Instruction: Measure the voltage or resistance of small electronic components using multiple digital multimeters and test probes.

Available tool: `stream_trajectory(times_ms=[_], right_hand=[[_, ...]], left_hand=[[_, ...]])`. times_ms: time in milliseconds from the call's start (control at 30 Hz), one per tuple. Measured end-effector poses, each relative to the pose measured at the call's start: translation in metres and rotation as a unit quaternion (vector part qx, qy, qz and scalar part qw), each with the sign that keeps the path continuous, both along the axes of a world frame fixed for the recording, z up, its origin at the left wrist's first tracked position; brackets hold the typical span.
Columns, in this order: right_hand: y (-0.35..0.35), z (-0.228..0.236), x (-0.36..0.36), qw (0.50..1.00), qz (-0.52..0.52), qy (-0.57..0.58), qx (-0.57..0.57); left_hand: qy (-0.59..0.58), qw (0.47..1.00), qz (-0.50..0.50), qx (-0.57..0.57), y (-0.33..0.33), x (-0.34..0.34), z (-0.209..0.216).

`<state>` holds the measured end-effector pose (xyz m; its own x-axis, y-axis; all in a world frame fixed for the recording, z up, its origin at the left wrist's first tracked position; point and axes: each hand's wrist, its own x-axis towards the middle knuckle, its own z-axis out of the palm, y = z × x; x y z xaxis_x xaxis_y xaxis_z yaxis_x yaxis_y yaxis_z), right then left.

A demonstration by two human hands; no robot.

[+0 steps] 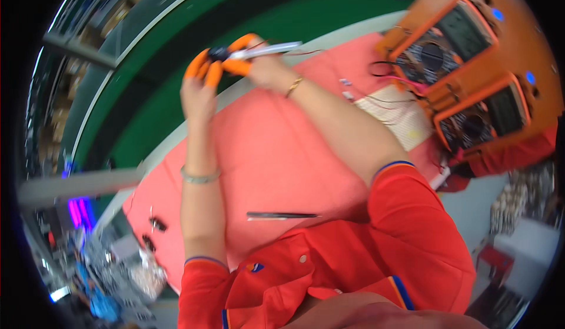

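Note:
Orange finger covers sit on the fingertips of both my hands, which are raised close together over the far edge of the pink mat. My left hand is closed, its fingertips pinching a small dark part whose kind is too blurred to tell. From the other side, my right hand is closed around a slim white pen-like tool. The tool's inner end points toward the dark part, and right fingertips are beside that part. Nearer my body lies a pair of dark tweezers.
Two orange-framed multimeters stand in an orange holder at the right, with thin leads running to a whitish pad. Beyond the mat curves a green conveyor belt. Small dark parts lie at the mat's left corner. A metal post juts in from the left.

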<state>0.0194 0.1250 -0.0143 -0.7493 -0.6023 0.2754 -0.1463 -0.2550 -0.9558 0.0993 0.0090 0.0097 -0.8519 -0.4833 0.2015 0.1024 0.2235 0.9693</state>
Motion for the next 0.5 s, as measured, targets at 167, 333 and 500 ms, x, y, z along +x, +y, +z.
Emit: stream_trajectory(times_ms=[167,333,500], right_hand=[[0.017,0.018,0.008,0.994,0.071,-0.078,0.024],[0.019,0.014,0.001,0.996,0.057,-0.030,0.056],[0.013,0.011,0.001,0.995,0.096,-0.004,0.032]], left_hand=[[0.051,0.994,-0.020,0.091,0.015,-0.002,-0.004],[0.024,0.994,0.002,0.103,0.014,-0.004,-0.001],[-0.027,0.989,-0.013,0.144,-0.007,-0.008,-0.005]])
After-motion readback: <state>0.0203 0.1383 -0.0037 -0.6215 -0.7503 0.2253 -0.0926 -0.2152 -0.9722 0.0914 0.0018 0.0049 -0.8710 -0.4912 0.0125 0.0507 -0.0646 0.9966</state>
